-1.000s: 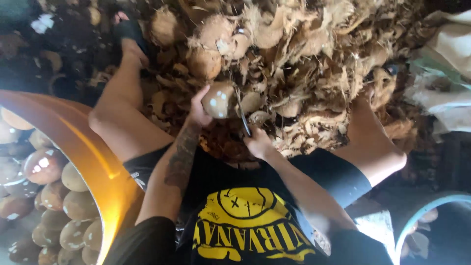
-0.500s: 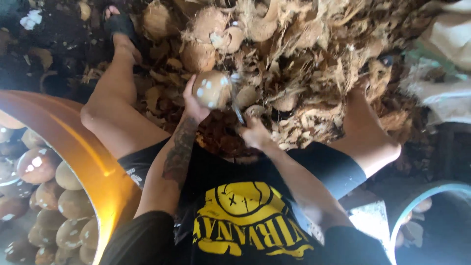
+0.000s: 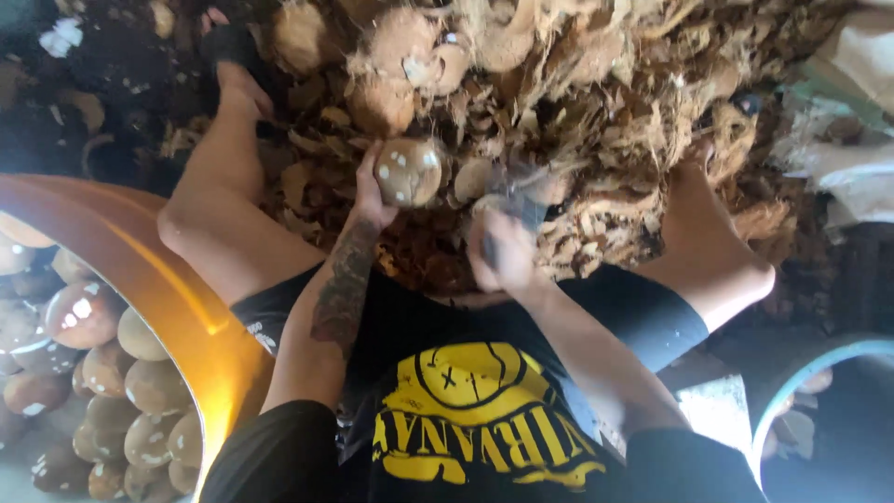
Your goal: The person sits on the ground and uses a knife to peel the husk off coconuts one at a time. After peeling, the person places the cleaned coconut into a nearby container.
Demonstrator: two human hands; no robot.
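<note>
My left hand (image 3: 366, 194) grips a round brown coconut (image 3: 407, 171) with pale patches, held up between my knees. My right hand (image 3: 507, 253) is closed around the handle of a dark blade (image 3: 523, 197), which is blurred and sits just right of the coconut. Both hands hover over a heap of brown husk scraps (image 3: 596, 140) that lies between my bare legs. My tattooed left forearm (image 3: 343, 289) runs down to my black shirt with its yellow print.
An orange tub (image 3: 140, 270) at the left holds several peeled coconuts (image 3: 112, 363) in water. Husked coconuts (image 3: 400, 47) lie at the top of the heap. A blue-rimmed container (image 3: 801, 382) stands at the lower right, and pale sacks (image 3: 857, 158) lie at the right.
My left hand has lifted the coconut slightly and turned it. My right hand has swung the blade in beside it and is now blurred.
</note>
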